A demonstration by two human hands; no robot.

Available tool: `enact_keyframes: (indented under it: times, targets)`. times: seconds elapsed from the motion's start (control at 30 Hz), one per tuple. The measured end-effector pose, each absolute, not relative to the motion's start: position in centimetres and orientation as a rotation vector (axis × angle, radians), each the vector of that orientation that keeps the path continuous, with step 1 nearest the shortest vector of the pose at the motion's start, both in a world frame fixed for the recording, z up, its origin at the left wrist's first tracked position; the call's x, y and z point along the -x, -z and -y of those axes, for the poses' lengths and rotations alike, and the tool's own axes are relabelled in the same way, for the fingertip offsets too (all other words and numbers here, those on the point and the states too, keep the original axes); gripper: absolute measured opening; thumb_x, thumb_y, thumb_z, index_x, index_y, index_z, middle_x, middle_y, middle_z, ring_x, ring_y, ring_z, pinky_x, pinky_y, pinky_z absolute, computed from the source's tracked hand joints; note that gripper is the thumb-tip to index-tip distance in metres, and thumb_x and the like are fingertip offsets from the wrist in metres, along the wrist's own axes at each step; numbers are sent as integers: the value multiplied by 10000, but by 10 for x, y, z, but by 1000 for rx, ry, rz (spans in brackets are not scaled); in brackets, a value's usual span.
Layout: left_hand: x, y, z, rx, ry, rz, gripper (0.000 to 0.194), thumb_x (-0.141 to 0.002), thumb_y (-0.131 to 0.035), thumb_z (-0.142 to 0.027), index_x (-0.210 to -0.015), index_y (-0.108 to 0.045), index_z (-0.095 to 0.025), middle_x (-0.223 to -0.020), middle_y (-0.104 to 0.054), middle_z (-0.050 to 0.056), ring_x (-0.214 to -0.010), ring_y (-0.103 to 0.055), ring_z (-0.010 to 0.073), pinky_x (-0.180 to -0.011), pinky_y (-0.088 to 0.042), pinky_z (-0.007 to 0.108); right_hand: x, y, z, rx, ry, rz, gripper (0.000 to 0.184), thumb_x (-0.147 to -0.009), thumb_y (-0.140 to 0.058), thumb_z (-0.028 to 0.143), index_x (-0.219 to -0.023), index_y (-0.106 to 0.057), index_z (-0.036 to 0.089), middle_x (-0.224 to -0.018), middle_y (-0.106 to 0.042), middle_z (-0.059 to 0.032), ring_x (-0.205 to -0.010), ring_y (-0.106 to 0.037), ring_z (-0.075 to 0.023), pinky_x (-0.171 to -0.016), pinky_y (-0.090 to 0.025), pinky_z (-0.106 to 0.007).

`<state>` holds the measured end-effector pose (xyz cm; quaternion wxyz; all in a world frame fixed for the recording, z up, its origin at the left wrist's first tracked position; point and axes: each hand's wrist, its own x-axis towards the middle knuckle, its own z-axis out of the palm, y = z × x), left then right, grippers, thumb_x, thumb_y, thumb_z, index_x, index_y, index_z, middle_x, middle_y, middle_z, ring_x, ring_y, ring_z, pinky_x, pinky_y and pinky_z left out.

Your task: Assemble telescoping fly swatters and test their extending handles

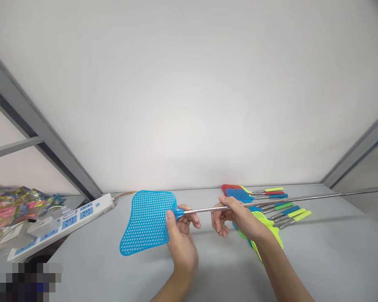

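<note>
A blue fly swatter [151, 222] with a perforated head is held up over the table, its long metal rod stretched out to the right edge of the view. My left hand [182, 237] grips it where the head joins the rod, thumb on the front of the head. Partway along the rod, my right hand [237, 216] pinches it between thumb and fingers. The far end of the rod lies outside the view. Behind my right hand are several fly swatters [239, 195] in red, blue, green and yellow, partly hidden by it.
A white power strip [105, 203] with blue sockets and plugged-in adapters lies along the left of the grey table [340, 247]. Colourful packaged items [15, 205] are heaped farther left. A pale wall [189, 105] rises behind, with grey frame posts [50, 130] at both sides.
</note>
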<state>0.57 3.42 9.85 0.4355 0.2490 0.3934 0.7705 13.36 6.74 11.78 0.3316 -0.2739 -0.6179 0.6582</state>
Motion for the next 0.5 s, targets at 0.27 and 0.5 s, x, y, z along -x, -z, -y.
enact_keyframes:
  times: [0.27,0.5]
  targets:
    - [-4,-102,-33,-660,-1914,-946,361,-820,-286,-384,-677,-528,-159,-498,-529,12,-487,-473,124,-494,-383,244,-133,-115,-67,645,-1752,1600,570,-859,-174,373,-466,-501,119,-473,-493,-33,-417,-457,-102,-526,-375,-269]
    - [-4,-105,-32,-665,-1920,-952,352,-804,-317,-399,-693,-542,-152,-674,-598,45,-527,-532,137,-493,-399,258,-133,-117,-67,644,-1767,1582,574,-854,-177,392,-470,-506,119,-470,-485,-30,-415,-455,-104,-507,-374,-263]
